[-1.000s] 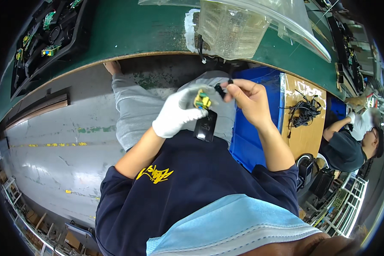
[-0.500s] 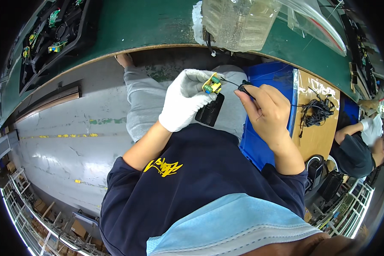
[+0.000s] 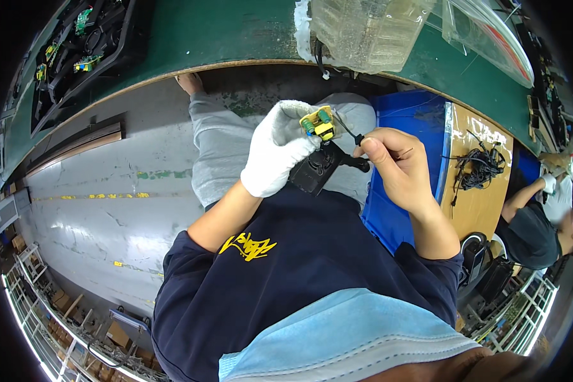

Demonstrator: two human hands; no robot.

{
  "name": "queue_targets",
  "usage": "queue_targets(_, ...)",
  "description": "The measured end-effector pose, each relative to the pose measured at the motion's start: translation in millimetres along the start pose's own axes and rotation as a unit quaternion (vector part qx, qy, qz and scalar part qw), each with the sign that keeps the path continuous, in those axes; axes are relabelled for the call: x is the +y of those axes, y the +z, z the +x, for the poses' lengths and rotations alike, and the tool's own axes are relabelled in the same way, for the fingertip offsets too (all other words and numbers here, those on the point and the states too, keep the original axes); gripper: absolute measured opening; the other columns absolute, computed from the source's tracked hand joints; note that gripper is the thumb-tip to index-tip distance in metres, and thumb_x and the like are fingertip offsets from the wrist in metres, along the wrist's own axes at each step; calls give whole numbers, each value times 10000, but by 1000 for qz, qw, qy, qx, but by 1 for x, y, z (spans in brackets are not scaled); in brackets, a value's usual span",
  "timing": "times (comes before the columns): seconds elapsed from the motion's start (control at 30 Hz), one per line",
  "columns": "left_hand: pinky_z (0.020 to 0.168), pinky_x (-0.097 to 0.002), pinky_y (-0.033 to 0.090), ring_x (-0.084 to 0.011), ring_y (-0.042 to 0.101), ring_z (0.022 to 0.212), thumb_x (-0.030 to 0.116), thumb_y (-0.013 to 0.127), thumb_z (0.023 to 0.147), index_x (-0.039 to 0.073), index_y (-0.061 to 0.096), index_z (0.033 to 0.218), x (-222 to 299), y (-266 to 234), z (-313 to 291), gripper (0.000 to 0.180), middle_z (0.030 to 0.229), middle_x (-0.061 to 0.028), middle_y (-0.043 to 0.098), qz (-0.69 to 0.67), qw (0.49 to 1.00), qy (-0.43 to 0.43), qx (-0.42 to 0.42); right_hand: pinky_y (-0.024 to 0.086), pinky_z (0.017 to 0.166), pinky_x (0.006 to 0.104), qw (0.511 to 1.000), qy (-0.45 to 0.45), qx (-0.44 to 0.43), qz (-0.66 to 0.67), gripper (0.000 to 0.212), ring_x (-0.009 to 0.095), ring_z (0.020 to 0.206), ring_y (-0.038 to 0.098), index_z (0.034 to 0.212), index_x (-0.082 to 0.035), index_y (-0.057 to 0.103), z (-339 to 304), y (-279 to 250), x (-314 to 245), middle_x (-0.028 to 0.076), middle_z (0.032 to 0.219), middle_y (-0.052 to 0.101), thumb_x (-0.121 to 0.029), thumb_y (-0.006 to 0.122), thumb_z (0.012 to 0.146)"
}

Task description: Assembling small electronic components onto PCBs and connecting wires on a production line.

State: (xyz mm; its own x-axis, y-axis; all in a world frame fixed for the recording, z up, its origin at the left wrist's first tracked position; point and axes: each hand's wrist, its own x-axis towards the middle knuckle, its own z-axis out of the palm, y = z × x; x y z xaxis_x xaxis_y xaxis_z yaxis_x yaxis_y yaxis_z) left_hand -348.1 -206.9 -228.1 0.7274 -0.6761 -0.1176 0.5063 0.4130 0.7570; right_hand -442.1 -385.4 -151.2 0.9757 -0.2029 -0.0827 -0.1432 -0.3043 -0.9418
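My left hand (image 3: pixel 274 149), in a white glove, is closed around a small circuit board (image 3: pixel 318 124) with yellow and green parts. Just below the board is a black plastic housing (image 3: pixel 315 170) with a round marking, partly covered by the glove; whether my left hand also grips it I cannot tell. A thick black piece sticks out from it toward the right. My right hand (image 3: pixel 398 162), bare, pinches a black cable (image 3: pixel 360 138) near its thickened end. A thin dark wire runs from that end to the board.
Ahead lies a green workbench (image 3: pixel 229 38) bearing a black tray (image 3: pixel 118 57) with circuit boards and a cloudy plastic container (image 3: pixel 372 35). To my right stand a blue bin (image 3: pixel 410 121) and a cardboard sheet (image 3: pixel 481 197) with tangled black cables (image 3: pixel 481 167). Another person (image 3: pixel 535 229) sits at far right.
The black housing has turned and shows more of its face, with its side piece now visible. My right hand has turned and shifted slightly down and right with the cable.
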Motion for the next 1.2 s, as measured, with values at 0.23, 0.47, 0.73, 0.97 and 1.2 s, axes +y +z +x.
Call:
queue_targets(0.23,899,-408,518,-299,610,1058,223,719,838,60,450,1137,-4,-1,1,434,1157,-198,586,19,999,30,-26,359,549,219,985,100,-54,131,302,43,621,452,826,-4,678,-2,1,1,-24,662,571,-250,566,961)
queue_targets(0.47,918,-307,453,-147,542,1047,64,734,782,24,480,1138,0,3,-2,439,1113,-72,547,-47,999,-12,-6,253,485,217,978,111,-71,163,350,21,527,316,820,10,662,0,2,5,-70,553,406,-274,534,979)
queue_targets(0.73,917,-307,454,-146,542,1048,59,737,778,27,487,1132,7,7,-4,434,1118,-71,550,-22,1000,-18,3,228,473,219,963,125,-78,227,375,20,505,281,813,10,652,-1,6,7,-76,538,362,-292,514,988)
queue_targets(0.97,917,-309,457,-148,544,1049,55,735,779,28,490,1130,7,8,-5,429,1114,-71,556,-26,1000,-11,2,367,553,211,982,95,-50,155,289,37,613,461,843,1,675,-2,4,2,-17,653,575,-252,587,951)
queue_targets(1.2,923,-311,459,-154,551,1053,49,729,783,26,489,1135,6,7,-5,426,1139,-83,563,-17,1000,3,3,407,605,212,985,107,-36,133,252,48,674,512,855,4,680,-2,3,1,0,723,627,-222,605,938)
